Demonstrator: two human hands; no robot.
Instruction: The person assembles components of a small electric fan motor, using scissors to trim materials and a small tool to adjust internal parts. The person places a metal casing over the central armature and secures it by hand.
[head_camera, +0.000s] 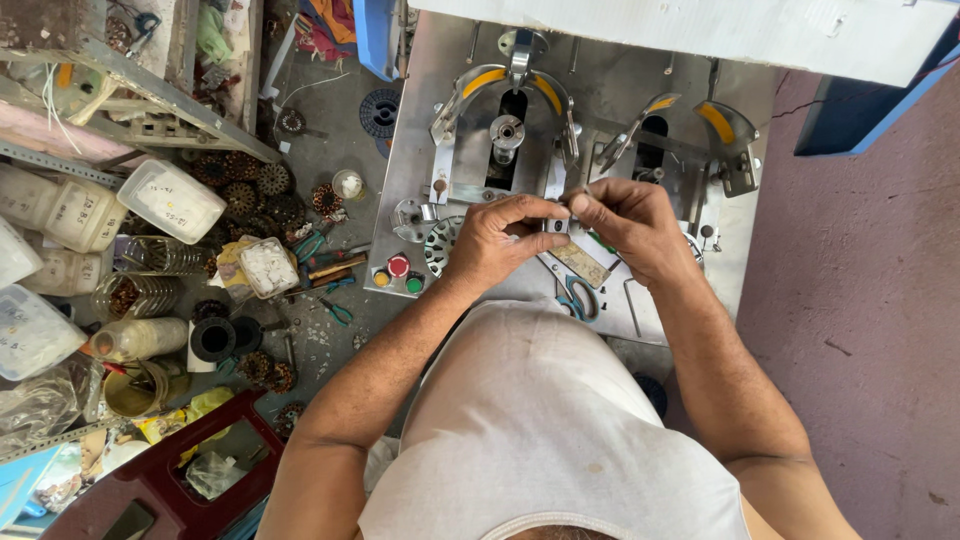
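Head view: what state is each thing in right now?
Left hand: pinching a small metal part.
Right hand: pinching the same part.
Scissors: shut, flat on the metal plate.
White tub: lid on.
Push buttons: untouched.

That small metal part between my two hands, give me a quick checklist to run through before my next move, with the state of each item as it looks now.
1. Small metal part gripped by both hands: ok, left hand and right hand pinch it together.
2. Part seen well enough to judge its alignment: cannot tell, the fingers hide most of it.
3. Scissors apart from the hands: ok, they lie below the hands on the metal machine plate.
4. Push buttons untouched: ok, left of the left wrist.
5. Fixture spindle free: ok, nothing on it.
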